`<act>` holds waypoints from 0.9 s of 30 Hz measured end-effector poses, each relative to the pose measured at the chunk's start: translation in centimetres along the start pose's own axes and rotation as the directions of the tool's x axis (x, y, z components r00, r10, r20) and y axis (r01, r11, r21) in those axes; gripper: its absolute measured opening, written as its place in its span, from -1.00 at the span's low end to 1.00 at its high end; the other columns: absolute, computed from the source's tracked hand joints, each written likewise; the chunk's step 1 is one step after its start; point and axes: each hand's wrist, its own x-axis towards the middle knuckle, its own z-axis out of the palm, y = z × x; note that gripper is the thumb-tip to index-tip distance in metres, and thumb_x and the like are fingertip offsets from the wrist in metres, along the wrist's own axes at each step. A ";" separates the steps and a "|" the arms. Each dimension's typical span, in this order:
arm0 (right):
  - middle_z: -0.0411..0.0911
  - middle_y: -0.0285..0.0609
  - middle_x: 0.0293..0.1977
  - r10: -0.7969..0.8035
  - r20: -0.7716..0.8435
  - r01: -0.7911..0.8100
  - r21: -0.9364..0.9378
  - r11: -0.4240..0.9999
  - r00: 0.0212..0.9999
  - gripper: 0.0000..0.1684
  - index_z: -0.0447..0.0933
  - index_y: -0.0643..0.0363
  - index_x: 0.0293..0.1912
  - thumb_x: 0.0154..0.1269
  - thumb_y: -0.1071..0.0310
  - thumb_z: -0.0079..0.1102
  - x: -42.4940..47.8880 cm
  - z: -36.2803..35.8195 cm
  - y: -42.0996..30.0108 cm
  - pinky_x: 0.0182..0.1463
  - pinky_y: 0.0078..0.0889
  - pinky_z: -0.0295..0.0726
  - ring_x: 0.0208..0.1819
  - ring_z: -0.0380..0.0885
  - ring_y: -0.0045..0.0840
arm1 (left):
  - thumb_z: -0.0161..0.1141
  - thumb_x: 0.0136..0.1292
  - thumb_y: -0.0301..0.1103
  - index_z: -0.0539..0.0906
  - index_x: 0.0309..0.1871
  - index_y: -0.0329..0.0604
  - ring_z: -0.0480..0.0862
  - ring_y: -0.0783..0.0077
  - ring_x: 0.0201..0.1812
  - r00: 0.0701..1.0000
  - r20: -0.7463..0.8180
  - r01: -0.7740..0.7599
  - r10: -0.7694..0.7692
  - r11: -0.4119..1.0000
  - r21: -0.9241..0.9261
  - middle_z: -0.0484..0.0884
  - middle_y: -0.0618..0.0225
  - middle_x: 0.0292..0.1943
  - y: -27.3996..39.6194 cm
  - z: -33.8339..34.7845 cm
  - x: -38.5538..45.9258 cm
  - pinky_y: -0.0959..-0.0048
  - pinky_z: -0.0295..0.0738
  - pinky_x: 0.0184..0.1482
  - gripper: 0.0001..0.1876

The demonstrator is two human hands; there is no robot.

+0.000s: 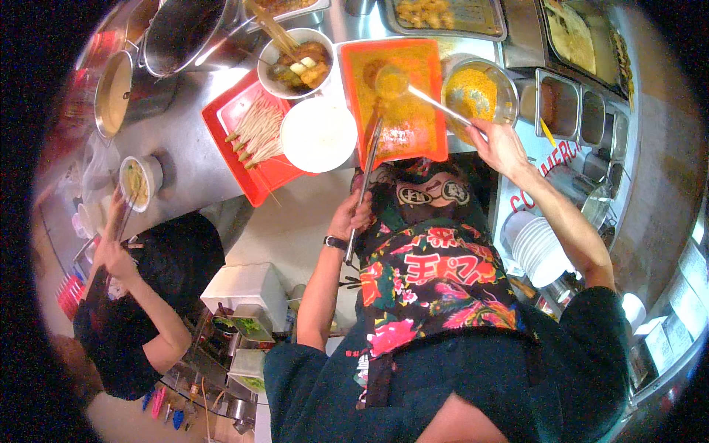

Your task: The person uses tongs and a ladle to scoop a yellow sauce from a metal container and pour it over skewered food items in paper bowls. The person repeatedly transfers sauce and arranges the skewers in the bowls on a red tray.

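My left hand grips long metal tongs, whose tips reach into an orange-red tray coated with yellow-orange sauce. The handle of a metal ladle is in my right hand, its bowl over the same tray. A metal bowl of yellow crumbs stands just right of the tray. Left of it are a white plate or lid and a white bowl holding broth, pale pieces and skewers. Thin bundled sticks lie on a red tray.
At the left, a co-worker's hands hold chopsticks and a white bowl of food. Large metal pots stand at the upper left. Metal containers line the right, above stacked white bowls. A metal tray holds fried pieces.
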 end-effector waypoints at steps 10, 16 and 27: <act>0.57 0.14 -0.45 -0.088 -0.170 0.102 0.072 0.992 0.981 -0.70 0.60 0.20 -0.11 0.33 0.22 0.07 -0.9 0.2 1.4 -0.35 -0.12 0.57 -0.38 0.61 -0.05 | -0.07 0.46 -0.14 0.44 -0.22 -0.14 0.19 0.72 -0.77 0.998 -0.022 -0.061 0.065 0.983 0.175 0.28 0.58 -0.64 0.4 2.7 -1.0 0.71 0.09 -0.78 -0.74; 0.66 -0.06 -0.45 0.213 -0.221 -0.128 0.346 0.930 0.952 -0.62 0.56 0.31 0.00 0.34 0.22 0.15 -6.5 -2.0 1.4 -0.37 -0.48 0.53 -0.46 0.58 -0.63 | -0.02 0.44 -0.15 0.46 -0.24 -0.20 0.25 0.70 -0.79 0.981 -0.114 -0.091 0.156 0.893 0.440 0.40 0.49 -0.65 0.3 9.0 -6.4 0.68 0.11 -0.77 -0.72; 0.42 -0.48 -0.61 0.248 -0.089 -0.146 0.601 0.786 0.965 -0.67 0.57 0.27 0.00 0.35 0.27 0.16 -9.9 3.0 2.8 -0.57 -0.68 0.20 -0.59 0.22 -0.86 | -0.02 0.44 -0.18 0.48 -0.29 -0.23 0.31 0.68 -0.78 0.816 -0.283 0.034 0.504 0.447 0.894 0.43 0.44 -0.68 5.0 20.6 -23.7 0.67 0.17 -0.74 -0.71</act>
